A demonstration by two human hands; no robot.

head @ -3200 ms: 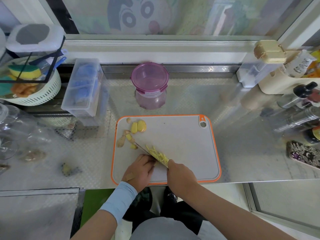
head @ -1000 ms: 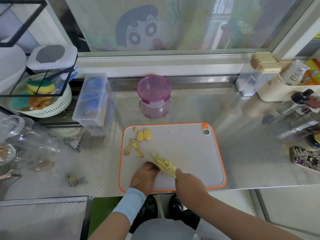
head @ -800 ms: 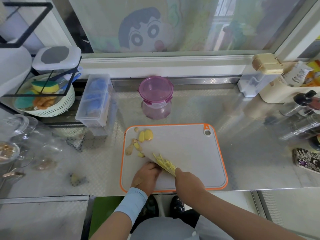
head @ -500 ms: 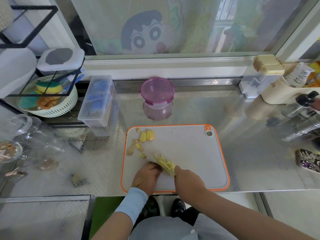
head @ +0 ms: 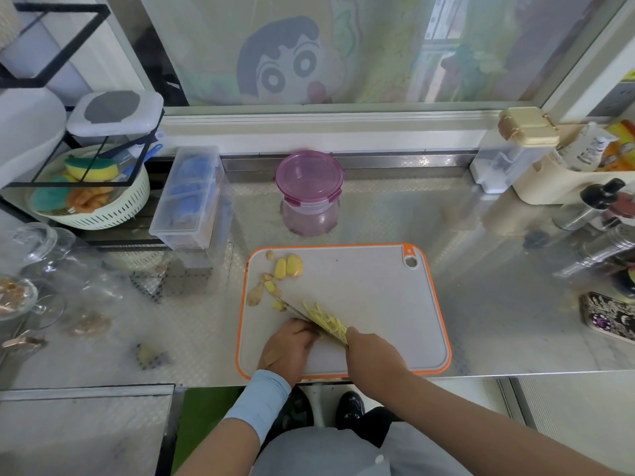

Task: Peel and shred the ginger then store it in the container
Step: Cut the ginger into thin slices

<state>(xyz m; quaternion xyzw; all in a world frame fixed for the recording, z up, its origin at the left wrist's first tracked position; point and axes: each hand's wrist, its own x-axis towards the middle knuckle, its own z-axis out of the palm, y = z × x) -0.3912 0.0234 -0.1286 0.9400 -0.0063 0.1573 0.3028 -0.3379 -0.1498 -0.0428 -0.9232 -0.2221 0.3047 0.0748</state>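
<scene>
Over the last half second the knife (head: 302, 315) had come back down flat-angled across the lower left of the cutting board (head: 374, 297), its blade showing again from the right hand (head: 372, 355), which was wrapped round the hidden handle. The pale yellow shreds (head: 326, 321) lay heaped along the blade's right side, much as before. The left hand (head: 290, 348) stayed curled knuckles-up against the blade; what it pinned was hidden, so I cannot tell its hold. Shredding looked only partly done: peeled ginger pieces (head: 288, 266) waited uncut at the board's upper left corner, and the purple-lidded container (head: 309, 190) above the board in frame was closed. The board sat on a shiny steel counter (head: 498, 321) below a window (head: 395, 46) with a cartoon face, a colander (head: 103, 214) of sponges at left.
</scene>
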